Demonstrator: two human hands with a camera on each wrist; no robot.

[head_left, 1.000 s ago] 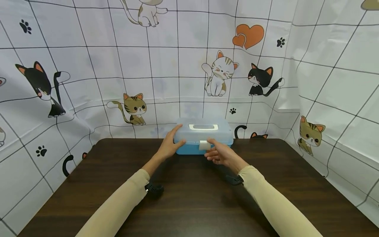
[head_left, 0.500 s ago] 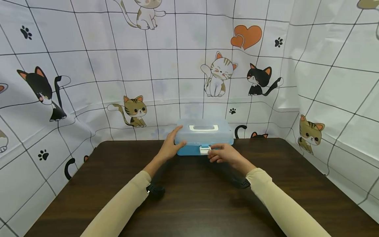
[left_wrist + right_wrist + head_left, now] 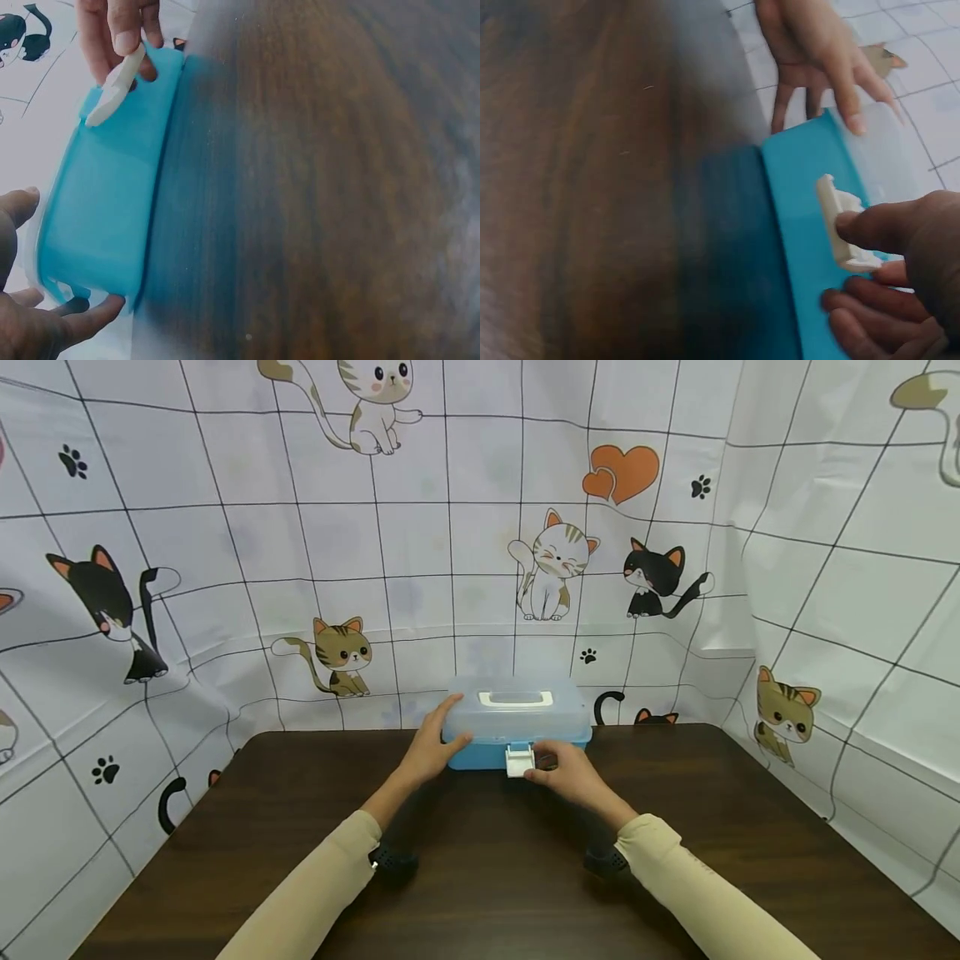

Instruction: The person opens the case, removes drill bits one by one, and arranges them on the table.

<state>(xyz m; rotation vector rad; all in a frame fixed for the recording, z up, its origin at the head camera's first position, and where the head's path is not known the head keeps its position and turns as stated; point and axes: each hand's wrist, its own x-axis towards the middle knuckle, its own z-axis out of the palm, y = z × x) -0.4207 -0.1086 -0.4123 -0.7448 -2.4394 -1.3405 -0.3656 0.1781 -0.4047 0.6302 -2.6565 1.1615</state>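
Head view: there it was, the blue box [image 3: 480,757] at the far edge of the dark table [image 3: 480,877], my left hand [image 3: 431,747] against its left end, fingers spread, my right hand [image 3: 570,774] pinching the white latch [image 3: 520,761]! Left wrist: that latch stood out from the front. Right wrist: my right thumb [image 3: 874,226] pressed it, fingers curled nearby.

The dark brown tabletop [image 3: 480,885] is marked with wood grain. At its far edge, slightly right of the middle, a blue box [image 3: 478,757] with a translucent lid [image 3: 487,723] is set lengthwise, and a bluish reflection [image 3: 196,187] is cast along its near side.
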